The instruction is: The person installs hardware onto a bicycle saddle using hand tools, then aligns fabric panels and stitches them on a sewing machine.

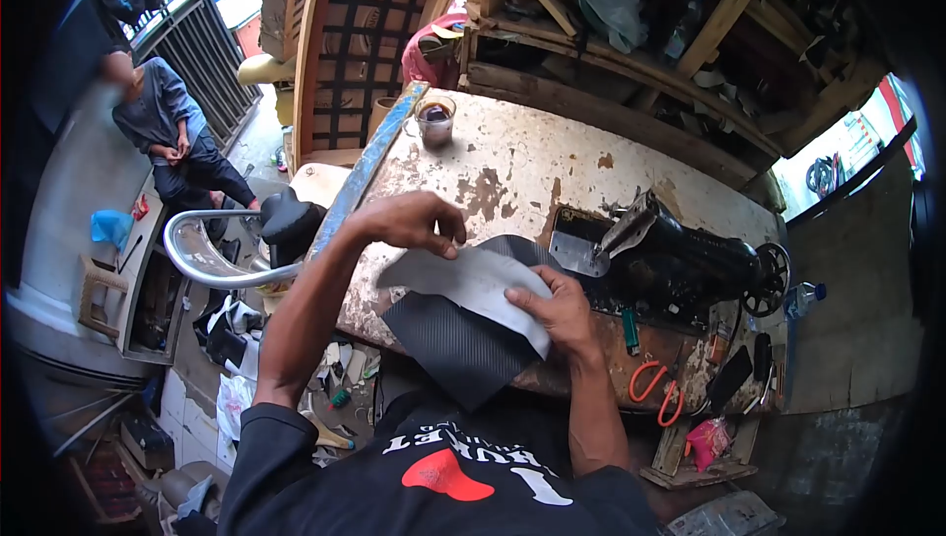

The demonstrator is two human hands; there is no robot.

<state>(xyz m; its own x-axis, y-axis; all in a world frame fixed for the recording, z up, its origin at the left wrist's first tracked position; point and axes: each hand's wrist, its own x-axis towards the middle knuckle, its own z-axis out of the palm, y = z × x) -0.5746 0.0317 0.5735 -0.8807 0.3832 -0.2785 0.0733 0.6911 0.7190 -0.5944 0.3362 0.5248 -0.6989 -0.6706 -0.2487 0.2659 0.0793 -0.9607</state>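
A light grey, curved cut piece of sheet material (473, 278) lies over a black ribbed sheet (458, 344) at the near edge of the worktable. My right hand (560, 311) grips the grey piece at its right end, thumb on top and fingers beneath. At the piece's upper left edge, my left hand (419, 223) is bent over with thumb and fingertips close together in a pinch. Whatever sits between those fingertips is too small to make out. A black sewing machine (680, 260) stands just right of both hands.
A glass of dark drink (435, 122) stands at the table's far left corner. Orange-handled scissors (655, 390) and a green lighter (631, 332) lie at the near right. Another person (168, 132) sits at the far left, beyond a chrome-framed seat (212, 280). Wooden shelving (611, 53) rises behind.
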